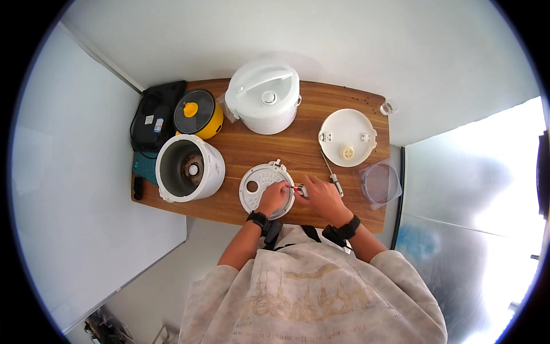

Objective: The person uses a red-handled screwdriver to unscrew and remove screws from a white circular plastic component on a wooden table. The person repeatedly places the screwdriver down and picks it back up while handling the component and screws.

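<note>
A round white rice cooker lid part (252, 202), with a dark round hole and a patterned middle, lies near the table's front edge. My left hand (274, 198) is over its right half, fingers closed at a small red and dark bit; exactly what they pinch is too small to tell. Beside the lid's right rim, my right hand (322, 199) closes around a small white piece (302, 190) with red at its end. The fingertips of both hands nearly meet. A screwdriver (335, 180) with a pale handle lies just beyond my right hand.
Left stands an open white cooker body (215, 172); behind it are a yellow pot (213, 123) and a black appliance (154, 117). A lidded white cooker (269, 117) stands at the back. Right lie a white cover (349, 126) and clear plastic packaging (381, 183). Walls border the table.
</note>
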Demonstrator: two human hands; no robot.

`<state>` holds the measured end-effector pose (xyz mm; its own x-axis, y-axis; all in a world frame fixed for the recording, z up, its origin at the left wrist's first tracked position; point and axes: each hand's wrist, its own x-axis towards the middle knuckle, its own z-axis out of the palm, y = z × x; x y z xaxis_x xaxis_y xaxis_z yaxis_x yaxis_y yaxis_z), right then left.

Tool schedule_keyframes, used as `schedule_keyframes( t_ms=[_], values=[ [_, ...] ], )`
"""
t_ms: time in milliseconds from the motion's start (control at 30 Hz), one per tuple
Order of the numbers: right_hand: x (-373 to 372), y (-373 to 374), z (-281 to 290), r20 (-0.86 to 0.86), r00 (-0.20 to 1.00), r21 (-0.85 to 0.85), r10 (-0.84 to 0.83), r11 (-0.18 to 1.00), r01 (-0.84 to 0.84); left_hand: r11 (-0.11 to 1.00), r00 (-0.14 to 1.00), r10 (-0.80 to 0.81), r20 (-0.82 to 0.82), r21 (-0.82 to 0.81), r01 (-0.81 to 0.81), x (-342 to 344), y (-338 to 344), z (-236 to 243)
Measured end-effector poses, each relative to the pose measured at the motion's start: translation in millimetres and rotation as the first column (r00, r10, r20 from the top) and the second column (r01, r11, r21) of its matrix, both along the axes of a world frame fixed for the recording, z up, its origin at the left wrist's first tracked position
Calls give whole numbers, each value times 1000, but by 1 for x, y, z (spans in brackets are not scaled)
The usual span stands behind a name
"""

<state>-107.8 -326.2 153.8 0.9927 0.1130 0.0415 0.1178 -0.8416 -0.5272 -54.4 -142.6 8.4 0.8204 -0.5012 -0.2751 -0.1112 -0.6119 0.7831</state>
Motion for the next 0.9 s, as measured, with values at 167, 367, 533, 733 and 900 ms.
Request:
schedule_keyframes(
  t_ms=[167,367,533,733,900],
  values=[
    [18,7,21,156,980,-13,126,992,-126,1000,1000,-14,-20,18,15,0,-2,10],
    [21,10,17,26,980,-204,198,961,-188,991,996,-82,37,107,78,0,2,0],
    [25,7,16,90,966,-80,241,969,-234,990,994,-107,-2,97,107,0,-1,5],
    [37,13,13,-133,960,-169,245,949,-265,980,984,-176,-2,99,175,1,0,-8],
    [41,21,30,-175,951,-165,254,945,-283,981,981,-193,-15,-34,193,-5,7,-42]
  ],
)
